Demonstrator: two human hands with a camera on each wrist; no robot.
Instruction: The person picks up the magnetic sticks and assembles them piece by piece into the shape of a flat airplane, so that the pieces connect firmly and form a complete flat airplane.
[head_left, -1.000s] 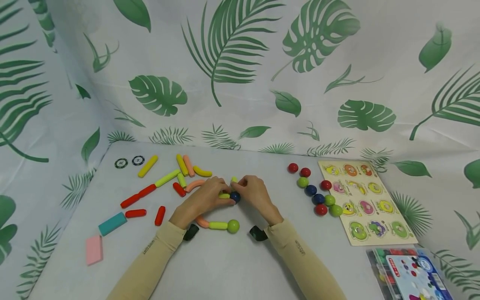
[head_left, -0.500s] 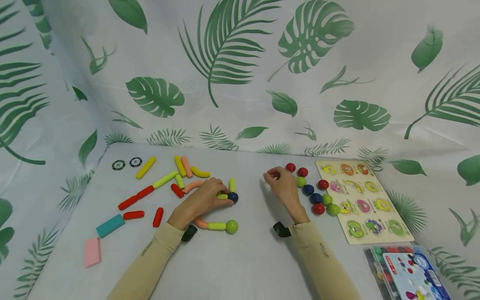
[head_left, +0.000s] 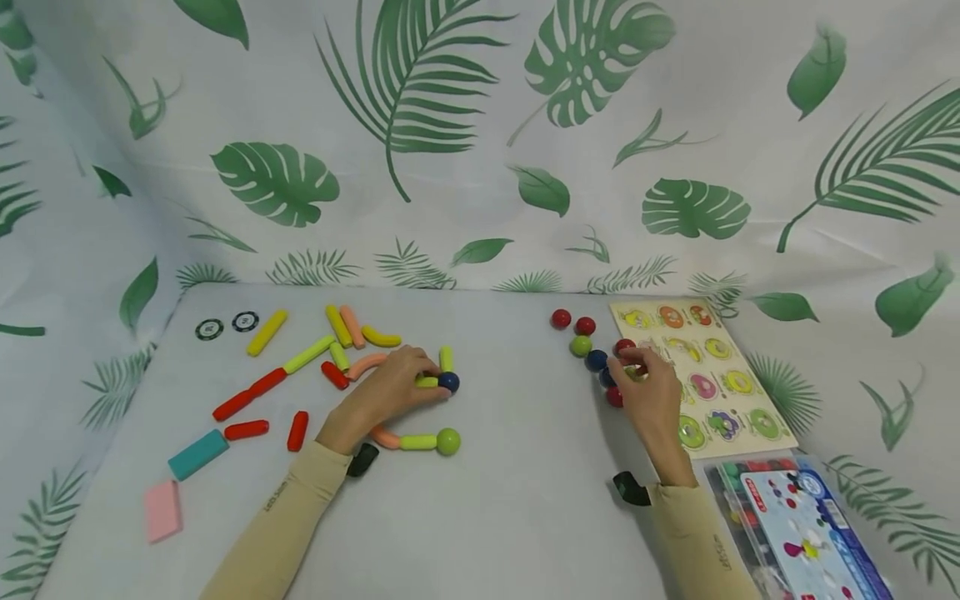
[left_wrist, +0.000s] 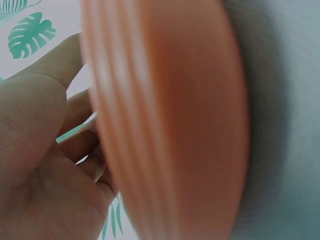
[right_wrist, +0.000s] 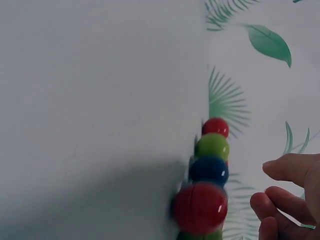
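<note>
My left hand (head_left: 390,385) pinches a short yellow-green stick (head_left: 426,382) that meets a dark blue ball (head_left: 448,382). Another yellow-green stick (head_left: 447,358) stands out from the ball on its far side. Partly under the wrist, an orange curved stick (head_left: 386,437) joins a yellow-green stick (head_left: 417,442) and a green ball (head_left: 448,441). In the left wrist view a large orange curved piece (left_wrist: 195,120) covers much of the hand. My right hand (head_left: 651,398) hovers over the loose balls, thumb and fingers apart, holding nothing; a red ball (right_wrist: 201,207) is close by in the right wrist view.
Red, yellow and orange sticks lie at left, with a teal block (head_left: 198,455), a pink block (head_left: 162,512) and two black-and-white discs (head_left: 209,329). A wooden picture board (head_left: 703,387) lies at right, behind a clear plastic case (head_left: 802,525) of parts.
My right hand has let go of the upper yellow-green stick and moved right to the loose balls. My left hand still holds its stick. The head view has shifted slightly.
</note>
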